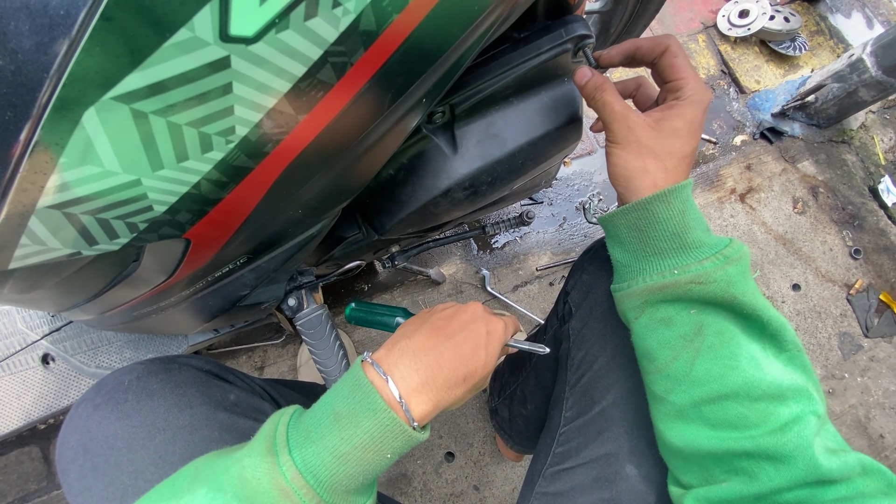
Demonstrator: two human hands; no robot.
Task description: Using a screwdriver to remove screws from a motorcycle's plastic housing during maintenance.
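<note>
**A:** So here's where we are. Our right hand (649, 117) is up at the top rear corner of the black plastic engine-side cover (485, 140), thumb and forefinger pinched shut on a small dark bolt (588, 54) seated in the cover's mounting ear. The bolt's long axis looks roughly in line with the fingertips, pointing into the cover, though it's too small to be sure.

**B:** And our left hand (443, 359)?

**A:** Down low by our knee, curled closed over the shaft of a green-handled screwdriver (378, 317). The handle sticks out to the left of the knuckles, the metal shaft comes out to the right, so it lies about level across us. The right hand is the one at the bolt; the left is well below it.

**B:** Anything crowding in?

**A:** The scooter's green-and-red striped body panel (187, 140) hangs over the cover just left of the right hand. Between the two hands there's a bent metal wrench (504, 299) on the wet concrete floor (793, 243), and a rubber-gripped footpeg (319, 341) just beside the left hand. Up beyond the right hand lie some round metal discs (761, 21). Nothing sits directly between fingers and bolt.
</note>
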